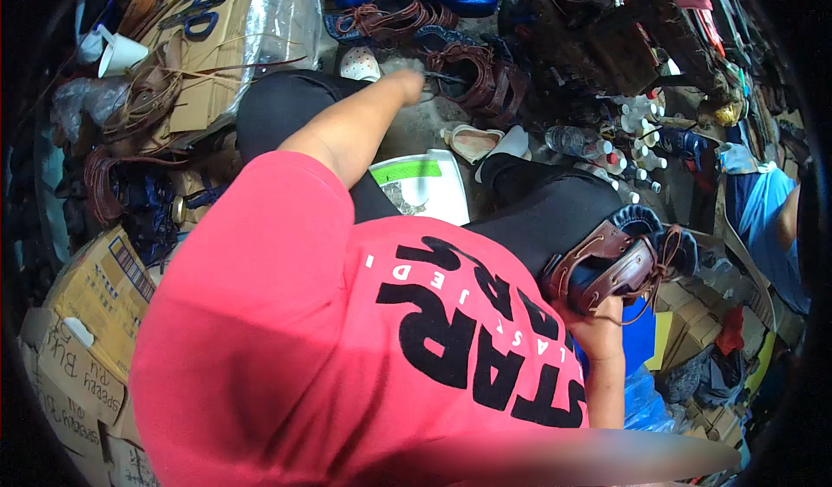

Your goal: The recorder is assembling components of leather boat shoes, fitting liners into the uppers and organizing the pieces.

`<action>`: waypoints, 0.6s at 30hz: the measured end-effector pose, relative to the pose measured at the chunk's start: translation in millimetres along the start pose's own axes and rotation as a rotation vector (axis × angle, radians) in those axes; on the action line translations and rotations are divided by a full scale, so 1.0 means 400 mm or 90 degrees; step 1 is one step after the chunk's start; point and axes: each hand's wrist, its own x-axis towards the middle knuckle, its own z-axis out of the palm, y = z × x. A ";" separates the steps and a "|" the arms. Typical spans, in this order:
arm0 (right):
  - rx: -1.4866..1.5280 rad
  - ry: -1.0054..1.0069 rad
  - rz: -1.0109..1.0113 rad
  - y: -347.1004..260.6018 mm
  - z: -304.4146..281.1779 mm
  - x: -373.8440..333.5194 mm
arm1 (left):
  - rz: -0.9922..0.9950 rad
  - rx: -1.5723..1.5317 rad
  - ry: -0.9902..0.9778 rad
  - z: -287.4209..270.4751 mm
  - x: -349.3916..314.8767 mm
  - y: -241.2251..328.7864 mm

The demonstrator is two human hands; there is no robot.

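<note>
My right hand is closed around a brown leather shoe upper, which rests against my right thigh. The upper has lacing holes, a tied brown lace and a dark blue denim lining. My left arm stretches forward between the knees, and my left hand is smeared by motion, its fingers unclear. Just beyond that hand lie more brown leather uppers on the ground. Further off is a bundle of brown leather pieces with laces, lying partly on denim.
Small bottles crowd the right side. A white panel with green tape lies between my legs, near a pale slipper. Blue-handled scissors sit on cardboard at far left; cardboard boxes stand lower left. Another person's arm shows at far right.
</note>
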 end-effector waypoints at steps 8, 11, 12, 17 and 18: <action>0.018 -0.226 0.024 -0.206 -0.200 0.211 | -0.026 -0.293 0.576 -0.244 -0.144 0.046; -0.205 -0.362 -0.049 -0.273 -0.177 0.327 | -0.077 -0.629 0.488 -0.274 -0.191 0.060; -0.223 -0.355 -0.060 -0.265 -0.159 0.354 | -0.044 -0.824 0.497 -0.275 -0.196 0.088; -0.327 -0.552 -0.144 -0.281 0.002 0.561 | 0.188 -0.969 0.397 -0.249 -0.248 0.175; -0.371 -0.620 -0.173 -0.321 0.034 0.582 | 0.260 -0.828 0.484 -0.224 -0.250 0.187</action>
